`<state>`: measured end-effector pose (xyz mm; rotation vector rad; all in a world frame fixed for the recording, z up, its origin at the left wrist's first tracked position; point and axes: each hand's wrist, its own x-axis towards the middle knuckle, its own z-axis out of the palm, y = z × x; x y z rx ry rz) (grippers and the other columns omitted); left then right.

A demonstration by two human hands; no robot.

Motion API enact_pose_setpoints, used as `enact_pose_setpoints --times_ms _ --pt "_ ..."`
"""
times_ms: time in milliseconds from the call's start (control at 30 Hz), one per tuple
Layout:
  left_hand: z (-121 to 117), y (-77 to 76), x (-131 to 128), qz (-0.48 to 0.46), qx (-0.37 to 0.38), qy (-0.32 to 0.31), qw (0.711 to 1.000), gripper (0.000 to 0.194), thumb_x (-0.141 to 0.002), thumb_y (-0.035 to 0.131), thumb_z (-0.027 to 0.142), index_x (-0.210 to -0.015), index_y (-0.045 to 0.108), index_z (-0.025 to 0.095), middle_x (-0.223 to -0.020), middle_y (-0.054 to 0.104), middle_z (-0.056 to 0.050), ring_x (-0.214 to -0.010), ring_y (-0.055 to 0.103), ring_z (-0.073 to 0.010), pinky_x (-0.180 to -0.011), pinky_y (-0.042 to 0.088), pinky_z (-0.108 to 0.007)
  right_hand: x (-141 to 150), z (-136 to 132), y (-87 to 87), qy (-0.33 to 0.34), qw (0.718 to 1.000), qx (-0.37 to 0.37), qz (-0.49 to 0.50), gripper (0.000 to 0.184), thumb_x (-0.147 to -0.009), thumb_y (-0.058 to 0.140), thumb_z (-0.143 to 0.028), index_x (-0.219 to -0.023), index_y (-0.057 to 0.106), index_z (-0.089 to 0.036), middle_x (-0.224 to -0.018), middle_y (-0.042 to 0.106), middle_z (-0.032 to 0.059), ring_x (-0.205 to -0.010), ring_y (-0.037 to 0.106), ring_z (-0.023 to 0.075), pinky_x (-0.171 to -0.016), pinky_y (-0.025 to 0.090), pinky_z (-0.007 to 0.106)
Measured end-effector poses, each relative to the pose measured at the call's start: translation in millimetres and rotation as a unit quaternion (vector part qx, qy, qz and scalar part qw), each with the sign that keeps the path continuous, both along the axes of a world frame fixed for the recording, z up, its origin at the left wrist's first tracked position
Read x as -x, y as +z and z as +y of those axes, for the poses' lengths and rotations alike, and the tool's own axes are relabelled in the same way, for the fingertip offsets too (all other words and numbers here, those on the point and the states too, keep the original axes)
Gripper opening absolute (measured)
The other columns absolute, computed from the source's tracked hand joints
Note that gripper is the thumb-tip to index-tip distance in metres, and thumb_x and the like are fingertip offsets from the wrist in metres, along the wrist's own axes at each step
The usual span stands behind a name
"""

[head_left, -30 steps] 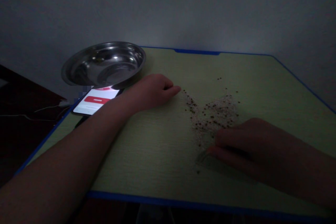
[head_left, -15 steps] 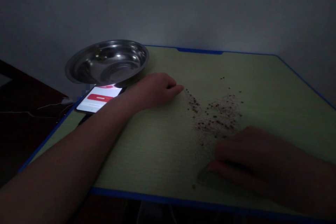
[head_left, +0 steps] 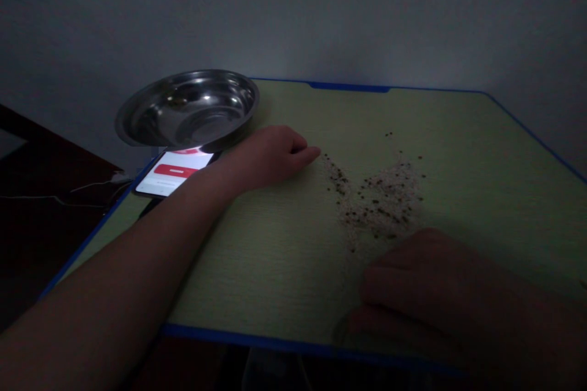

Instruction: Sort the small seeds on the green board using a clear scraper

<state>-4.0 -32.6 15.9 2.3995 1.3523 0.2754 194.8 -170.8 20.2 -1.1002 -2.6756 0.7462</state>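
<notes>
A loose spread of pale, rice-like grains (head_left: 398, 186) mixed with small dark beans (head_left: 383, 212) lies on the table. Just left of it rests my left hand (head_left: 277, 153), closed, with its fingers curled under and the thumb pointing at the beans. What it holds, if anything, is hidden. My right hand (head_left: 422, 287) is closed too, low over the front right of the table, with thumb and fingers pressed together. A faint curved shape shows at its fingertips, too dim to name. Whatever those fingers hold cannot be made out.
At the back left a shiny metal basin (head_left: 197, 116) stands by the table's edge. A lit phone (head_left: 177, 172) lies before it, partly behind my left forearm. The pale green table (head_left: 257, 269) has a blue rim. Behind rises a wall (head_left: 367, 24); white cables (head_left: 82, 186) hang at left.
My right hand has moved a little left and towards the table's front edge. A lone dark bean near that edge is no longer visible. My left hand stays put.
</notes>
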Motion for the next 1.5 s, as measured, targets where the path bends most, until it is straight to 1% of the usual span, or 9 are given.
enact_pose_setpoints --times_ms 133,300,567,767,933,1000,1167,1367,1500 --pt "0.7 -1.0 0.9 0.002 -0.003 0.002 1.000 0.046 -0.084 0.046 0.049 -0.052 0.054 0.017 -0.046 0.041 0.002 -0.050 0.034 -0.0107 -0.052 0.023 -0.029 -16.1 3.6 6.2 -0.017 1.000 -0.014 0.010 0.032 -0.093 0.055 -0.034 -0.064 0.058 -0.023 -0.057 0.060 -0.0055 -0.049 0.053 0.0081 -0.047 0.032 0.024" --pt "3.2 -3.6 3.4 0.002 -0.001 -0.004 1.000 0.047 -0.084 0.046 0.052 -0.053 0.055 0.017 -0.045 0.040 0.002 -0.050 0.034 -0.0110 -0.052 0.022 -0.028 -38.6 18.9 12.1 -0.074 0.989 -0.124 -0.010 0.044 -0.097 0.046 -0.043 -0.059 0.048 -0.021 -0.046 0.043 -0.0062 -0.040 0.040 0.0074 -0.044 0.026 0.025" --pt "3.9 -2.5 3.9 0.012 -0.001 -0.007 1.000 0.049 -0.084 0.044 0.053 -0.050 0.047 0.018 -0.045 0.038 0.002 -0.048 0.034 -0.0105 -0.050 0.022 -0.028 -41.2 28.8 10.9 -0.159 0.970 -0.176 -0.054 0.043 -0.096 0.044 -0.042 -0.060 0.046 -0.021 -0.046 0.040 -0.0062 -0.040 0.037 0.0079 -0.046 0.023 0.026" --pt "2.1 -0.1 4.2 0.004 0.009 -0.010 1.000 0.047 -0.084 0.044 0.052 -0.052 0.045 0.018 -0.048 0.043 0.002 -0.051 0.038 -0.0113 -0.051 0.022 -0.028 9.4 10.0 6.4 -0.072 0.989 -0.128 -0.036 0.032 -0.093 0.048 -0.031 -0.063 0.054 -0.020 -0.051 0.059 -0.0028 -0.046 0.053 0.0114 -0.047 0.023 0.028" --pt "2.7 -0.9 5.4 0.008 0.002 -0.018 1.000 0.047 -0.085 0.043 0.050 -0.052 0.043 0.018 -0.048 0.042 0.002 -0.050 0.038 -0.0104 -0.050 0.020 -0.027 32.0 9.3 -6.0 -0.002 0.977 -0.198 -0.076 0.018 -0.090 0.053 -0.026 -0.074 0.059 -0.020 -0.062 0.068 -0.0010 -0.046 0.057 0.0138 -0.045 0.018 0.031" --pt "3.8 -1.7 5.3 0.010 0.004 -0.017 1.000 0.047 -0.086 0.042 0.050 -0.052 0.044 0.018 -0.048 0.042 0.002 -0.049 0.039 -0.0103 -0.050 0.020 -0.028 31.5 16.6 -7.7 -0.029 0.971 -0.211 -0.105 0.021 -0.091 0.053 -0.029 -0.073 0.060 -0.020 -0.060 0.068 0.0003 -0.047 0.059 0.0153 -0.045 0.017 0.031" --pt "6.9 -4.5 5.0 -0.006 0.004 -0.003 1.000 0.046 -0.086 0.042 0.048 -0.052 0.044 0.018 -0.050 0.044 0.001 -0.051 0.038 -0.0107 -0.052 0.021 -0.029 8.8 45.7 -6.9 -0.178 0.950 -0.195 -0.166 0.033 -0.093 0.049 -0.034 -0.068 0.063 -0.020 -0.061 0.069 0.0058 -0.052 0.060 0.0185 -0.050 0.019 0.031" --pt "10.1 -7.1 7.7 -0.054 0.000 0.015 0.998 0.047 -0.086 0.042 0.048 -0.050 0.038 0.018 -0.049 0.039 0.002 -0.050 0.034 -0.0101 -0.052 0.022 -0.028 -30.3 64.6 -5.4 -0.243 0.941 -0.191 -0.139 0.035 -0.094 0.047 -0.038 -0.068 0.062 -0.019 -0.055 0.060 0.0033 -0.050 0.053 0.0163 -0.050 0.023 0.029" --pt "11.1 -3.3 8.6 -0.105 -0.040 0.040 0.993 0.048 -0.087 0.040 0.050 -0.050 0.033 0.020 -0.048 0.031 0.004 -0.049 0.029 -0.0098 -0.051 0.020 -0.028 -19.2 66.8 2.4 -0.252 0.949 -0.171 -0.082 0.034 -0.095 0.044 -0.035 -0.070 0.061 -0.019 -0.058 0.061 0.0011 -0.050 0.052 0.0129 -0.050 0.029 0.027"
